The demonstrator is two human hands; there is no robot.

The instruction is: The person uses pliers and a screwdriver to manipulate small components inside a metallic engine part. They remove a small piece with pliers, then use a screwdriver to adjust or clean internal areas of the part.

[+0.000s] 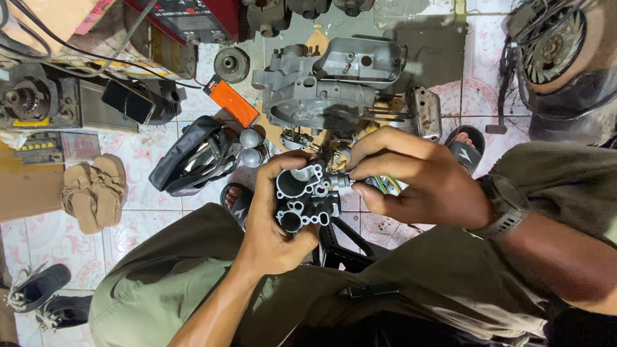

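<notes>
Both hands on carburetor [307, 198]: left hand [273, 218] clamped round body, right hand [411, 177] pinching its right-side fitting [340, 181].

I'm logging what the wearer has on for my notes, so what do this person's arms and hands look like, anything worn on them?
Both forearms are bare, with no sleeves in view and no gloves. The left hand has nothing on its wrist or fingers that I can see. The right hand has a dark, chunky wristwatch with a wide strap on its wrist. No rings are visible on either hand.
</notes>
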